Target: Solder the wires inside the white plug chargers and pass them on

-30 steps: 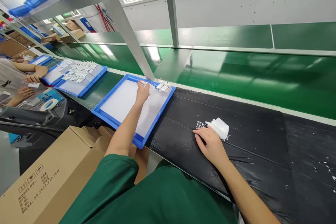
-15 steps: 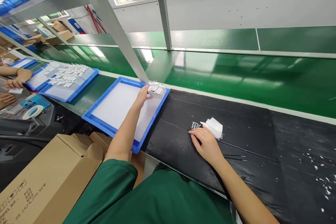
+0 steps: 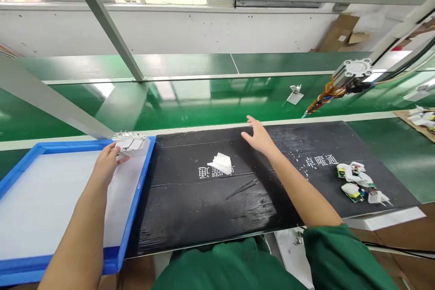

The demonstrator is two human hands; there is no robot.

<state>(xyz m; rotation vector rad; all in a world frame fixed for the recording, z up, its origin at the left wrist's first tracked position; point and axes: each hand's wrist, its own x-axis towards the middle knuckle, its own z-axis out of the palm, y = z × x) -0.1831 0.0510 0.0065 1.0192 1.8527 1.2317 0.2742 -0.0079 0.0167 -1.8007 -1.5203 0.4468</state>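
Note:
My left hand (image 3: 108,161) rests in the far right corner of a blue tray (image 3: 136,199) lined in white, its fingers against a small cluster of white plastic parts (image 3: 131,142). My right hand (image 3: 258,136) hovers open, fingers spread, over the far edge of the black mat (image 3: 204,208), beside the green conveyor belt (image 3: 210,99). A folded white piece (image 3: 221,163) lies on the mat between my hands, touched by neither.
Small circuit boards and white parts (image 3: 356,181) lie in a pile at the mat's right end. A lone white part (image 3: 294,95) sits on the belt near a pneumatic cylinder (image 3: 350,74). A grey frame post (image 3: 50,104) slants over the tray. Cardboard (image 3: 416,120) at far right.
The view swung right. My right hand left the folded white piece and reached forward toward the belt, fingers opening. My left hand stayed by the white parts in the tray corner.

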